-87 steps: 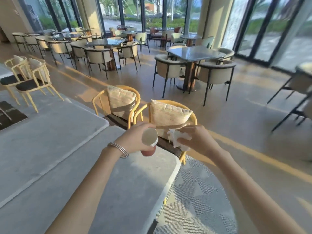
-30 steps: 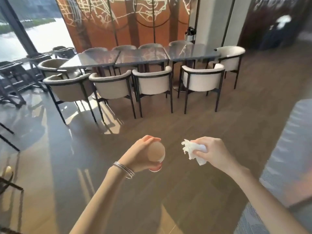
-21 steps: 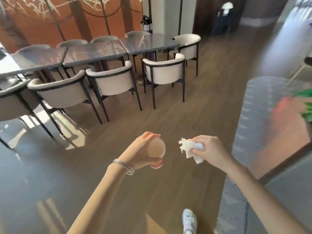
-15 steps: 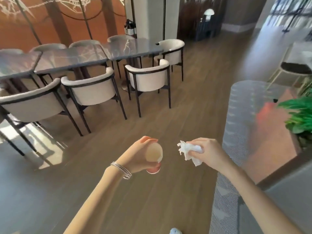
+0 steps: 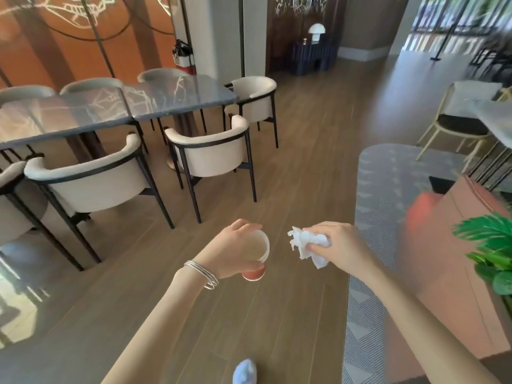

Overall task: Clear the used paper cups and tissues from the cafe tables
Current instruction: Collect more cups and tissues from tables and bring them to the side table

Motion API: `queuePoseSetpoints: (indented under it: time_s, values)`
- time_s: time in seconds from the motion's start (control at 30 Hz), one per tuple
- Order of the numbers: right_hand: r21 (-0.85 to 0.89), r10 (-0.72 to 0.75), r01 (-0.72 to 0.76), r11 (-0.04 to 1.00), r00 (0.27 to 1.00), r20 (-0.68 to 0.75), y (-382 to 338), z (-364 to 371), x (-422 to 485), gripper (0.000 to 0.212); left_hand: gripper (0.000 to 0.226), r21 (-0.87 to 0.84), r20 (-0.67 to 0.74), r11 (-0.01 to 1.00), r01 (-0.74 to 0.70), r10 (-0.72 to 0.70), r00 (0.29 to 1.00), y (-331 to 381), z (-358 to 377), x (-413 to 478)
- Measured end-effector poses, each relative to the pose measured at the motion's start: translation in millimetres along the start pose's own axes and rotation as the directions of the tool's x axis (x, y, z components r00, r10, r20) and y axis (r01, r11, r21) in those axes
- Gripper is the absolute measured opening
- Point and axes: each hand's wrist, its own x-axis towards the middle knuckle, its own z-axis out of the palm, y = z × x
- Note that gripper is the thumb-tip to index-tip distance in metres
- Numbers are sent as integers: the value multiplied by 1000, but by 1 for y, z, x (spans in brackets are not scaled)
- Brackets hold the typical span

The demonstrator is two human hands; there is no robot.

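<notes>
While both arms reach out over the brown wood-plank floor (image 5: 291,167), the left hand (image 5: 230,253) is wrapped around a red paper cup with a white rim (image 5: 259,254), tipped sideways. Right hand (image 5: 336,246) pinches a crumpled white tissue (image 5: 306,243) just beside it, not touching.

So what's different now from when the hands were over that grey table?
The person turned and walked away from it; the hands are now over the wooden floor near a dark table. Nothing was grabbed or dropped: the left hand still holds the paper cup, the right hand still pinches the crumpled tissue.
</notes>
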Motion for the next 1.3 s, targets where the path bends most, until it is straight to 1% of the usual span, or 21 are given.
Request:
queuePoseSetpoints:
  time_s: [0.23,0.33,0.4,0.53,0.63,0.77,0.83,0.93,1.07,1.2,1.3]
  values:
    - [-4,-6,6,1000,999,-43,43,-18,150,25,75,-7,27,998,-66,66,997,-24,-28,159]
    - [-37,21,-24,999,997,-72,59,-39,213,25,73,-12,33,996,-84,85,996,-33,-45,230]
    - [-29,34,-37,999,993,-111,73,-52,250,24,73,4,25,994,-113,113,993,-35,-56,277]
    - [-30,88,-94,995,983,-159,111,-65,301,25,74,35,48,989,-146,144,988,-37,-59,354]
    - [-37,146,-152,988,980,-136,146,-68,334,23,75,36,97,989,-142,138,986,-41,-50,404]
    - [-43,192,-197,979,976,-99,196,-75,386,27,75,15,133,994,-111,108,985,-44,-35,473]
    - [-60,184,-190,980,979,-86,223,-83,418,28,74,13,129,995,-103,101,986,-44,-30,511]
    - [-41,162,-165,985,985,-51,260,-109,475,26,74,34,115,997,-71,67,991,-37,-31,577]
    - [-66,109,-114,991,991,-72,303,-156,563,28,74,59,63,997,-48,45,997,-19,-40,667]
    - [-65,69,-73,995,996,-61,341,-194,640,29,75,59,2,998,-36,36,999,-5,-41,749]
    - [-38,75,-77,996,996,-49,369,-206,682,29,75,41,11,999,-16,16,1000,-1,-35,798]
